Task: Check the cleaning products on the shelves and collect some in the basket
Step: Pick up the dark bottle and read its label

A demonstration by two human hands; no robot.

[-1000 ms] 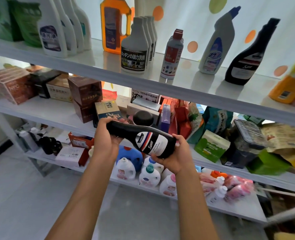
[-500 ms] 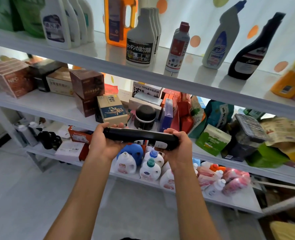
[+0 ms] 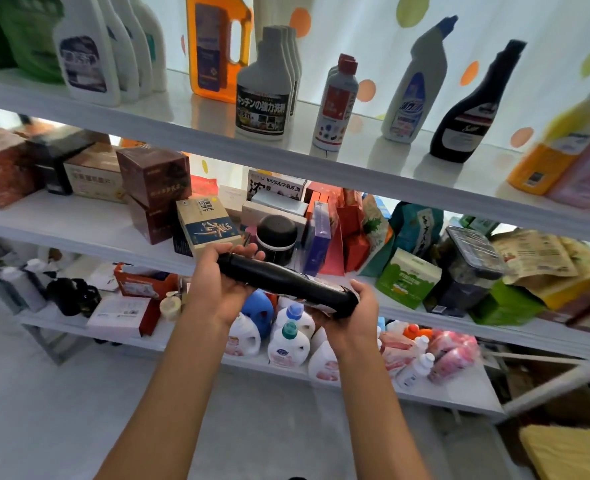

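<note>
Before middle shelf (image 3: 79, 225): black bottle (image 3: 286, 284) held level, neck toward 10 o'clock; left hand (image 3: 214, 289) grips neck, right hand (image 3: 352, 315) cups base.

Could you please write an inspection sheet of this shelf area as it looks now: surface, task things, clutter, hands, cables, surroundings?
Surface: white top shelf with two more shelves below, all stocked.
Job's things: black bottle held lying sideways in front of the shelves; a similar black bottle on the shelf stands upright beside a white angled-neck bottle; no basket in view.
Clutter: boxes and bags crowd the middle shelf; white jugs on the lowest.
Grippers: left hand grips the bottle's neck end; right hand holds its base end.
Cables: nothing seen.
Surroundings: dotted curtain behind, pale floor below.
</note>
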